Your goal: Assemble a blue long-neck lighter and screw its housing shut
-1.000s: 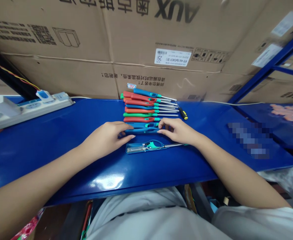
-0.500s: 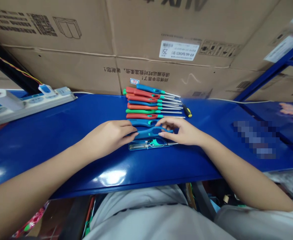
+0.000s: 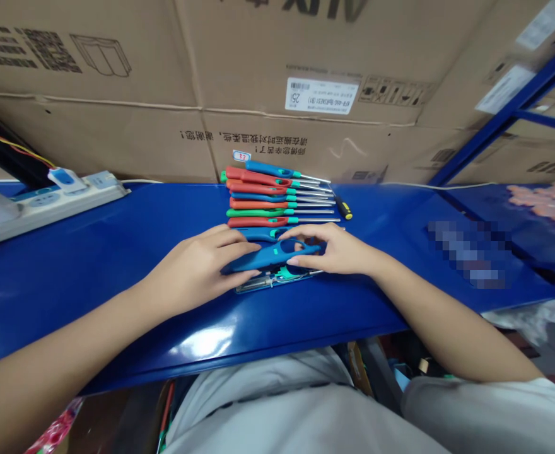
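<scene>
A blue half shell of a gas lighter [image 3: 270, 254] is held between both hands, level over the work surface. My left hand [image 3: 202, 261] grips its handle end, thumb on the near side and fingers on the far side. My right hand [image 3: 337, 250] pinches the other end by the trigger opening. Just below it lies the open lighter half [image 3: 258, 280], with a clear tube, a green trigger and wires inside, partly covered by my hands. Beyond the shell, another blue lighter [image 3: 257, 234] lies partly hidden by my left fingers.
Several red, orange, green and blue lighters [image 3: 258, 205] with metal tips lie in a row. A yellow-black screwdriver [image 3: 344, 207] rests at their right. Behind stands a large cardboard box [image 3: 239, 63]. A white power strip [image 3: 55, 205] is at left, on the blue table [image 3: 164, 340].
My left hand has moved further around the shell's handle end, and the shell is slightly tilted now. The whole view has shifted a little; the right hand keeps its pinch.
</scene>
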{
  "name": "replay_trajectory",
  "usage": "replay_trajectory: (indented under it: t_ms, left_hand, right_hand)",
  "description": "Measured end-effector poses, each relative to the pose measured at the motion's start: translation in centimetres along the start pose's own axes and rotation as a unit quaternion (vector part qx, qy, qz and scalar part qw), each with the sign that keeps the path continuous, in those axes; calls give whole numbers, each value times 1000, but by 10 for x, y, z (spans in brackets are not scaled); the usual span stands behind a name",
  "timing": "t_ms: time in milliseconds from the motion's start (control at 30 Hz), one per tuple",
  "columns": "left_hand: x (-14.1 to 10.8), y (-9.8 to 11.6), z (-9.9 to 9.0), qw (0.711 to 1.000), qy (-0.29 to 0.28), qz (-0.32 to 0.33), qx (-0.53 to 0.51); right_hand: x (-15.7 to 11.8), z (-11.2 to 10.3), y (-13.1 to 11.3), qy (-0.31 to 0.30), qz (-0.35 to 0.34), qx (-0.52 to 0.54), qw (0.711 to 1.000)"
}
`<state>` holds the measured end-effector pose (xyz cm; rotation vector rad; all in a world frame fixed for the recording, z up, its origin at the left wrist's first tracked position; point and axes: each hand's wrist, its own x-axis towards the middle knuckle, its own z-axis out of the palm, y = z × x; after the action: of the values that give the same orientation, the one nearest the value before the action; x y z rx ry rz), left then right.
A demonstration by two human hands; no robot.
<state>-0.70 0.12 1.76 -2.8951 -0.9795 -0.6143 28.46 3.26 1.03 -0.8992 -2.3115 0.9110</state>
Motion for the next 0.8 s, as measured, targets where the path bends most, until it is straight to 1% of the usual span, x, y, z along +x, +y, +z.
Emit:
replay_trajectory:
  t_ms: [67, 167, 267, 367, 533, 800]
  left_hand:
    - [-1, 1, 1, 999, -19, -16, -21]
    - [-2, 5, 3, 997, -60, -33, -28]
    - [-2, 9, 3, 994, -101, -36, -18]
    - [-2, 11, 5, 992, -122, -30, -6]
    - [-2, 12, 10, 991, -129, -37, -5]
    - [-2, 10, 15, 994, -93, -50, -13]
  right_hand:
    - [0, -1, -1, -14, -34, -42, 998]
    - [0, -1, 0, -35, -79, -56, 995]
    - [-1, 0, 2, -58, -85, -46, 994]
    - [-1, 0, 3, -79, -80, -42, 993]
    - [0, 1, 3, -91, -88, -57, 990]
    - [-2, 0, 4, -75, -74, -75, 992]
